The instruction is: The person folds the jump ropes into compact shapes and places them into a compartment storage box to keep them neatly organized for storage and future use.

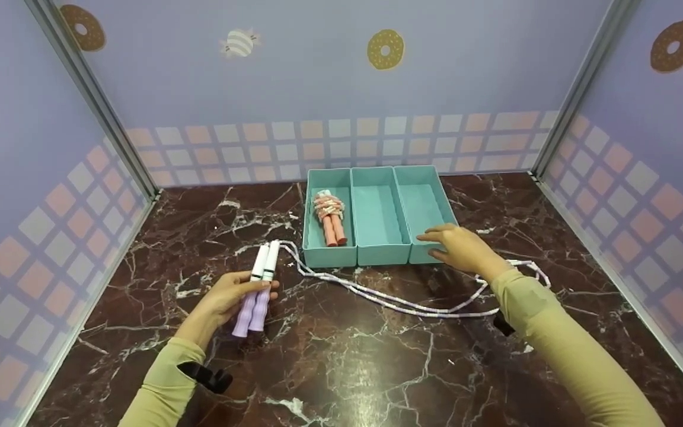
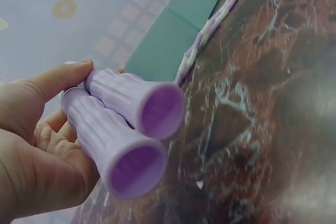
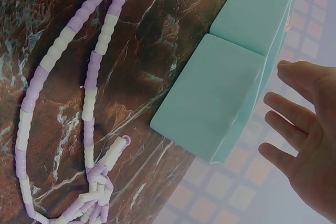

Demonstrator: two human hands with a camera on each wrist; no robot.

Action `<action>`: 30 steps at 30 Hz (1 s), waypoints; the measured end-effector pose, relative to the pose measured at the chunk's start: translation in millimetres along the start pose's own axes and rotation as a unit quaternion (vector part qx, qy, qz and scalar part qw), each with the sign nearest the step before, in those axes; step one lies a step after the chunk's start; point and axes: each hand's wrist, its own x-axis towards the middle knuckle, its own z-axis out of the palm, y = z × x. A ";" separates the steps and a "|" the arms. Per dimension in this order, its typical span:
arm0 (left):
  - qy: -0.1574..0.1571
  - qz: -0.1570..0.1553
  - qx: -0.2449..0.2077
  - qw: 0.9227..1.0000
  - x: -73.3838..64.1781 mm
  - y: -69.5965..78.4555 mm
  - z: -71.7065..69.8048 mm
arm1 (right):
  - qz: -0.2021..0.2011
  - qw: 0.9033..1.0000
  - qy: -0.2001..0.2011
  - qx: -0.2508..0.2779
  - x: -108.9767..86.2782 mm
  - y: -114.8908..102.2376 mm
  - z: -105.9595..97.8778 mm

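My left hand (image 1: 241,293) grips both handles (image 2: 113,129) of a purple and white beaded jump rope, side by side, white ends pointing away from me. From the handles the beaded rope (image 1: 395,305) runs rightward over the table, doubled, to a knotted end (image 3: 94,198) below my right forearm. My right hand (image 1: 457,246) hovers with spread fingers over the front of the right compartment of a teal three-part box (image 1: 383,254), holding nothing. In the box's left compartment lies a pink and white jump rope (image 1: 331,216), its rope wound around its handles.
The dark red marbled table (image 1: 341,367) carries everything. Lilac panels (image 1: 318,71) with donut and candy prints enclose it at the back and both sides. Dark wrist straps (image 1: 205,376) sit on both sleeves.
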 end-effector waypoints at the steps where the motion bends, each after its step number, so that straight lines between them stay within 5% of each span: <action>1: -0.005 0.003 0.000 1.000 -0.5 1.6 1.6 | 0.000 1.000 0.002 0.001 0.5 -0.9 0.2; 17: -0.066 0.027 -0.009 0.997 -5.5 42.1 41.7 | 0.040 0.997 0.029 0.061 30.7 -36.0 -2.2; 30: -0.118 0.043 -0.012 0.992 -1.9 76.4 82.0 | -0.005 0.984 0.041 0.171 61.0 -70.9 7.5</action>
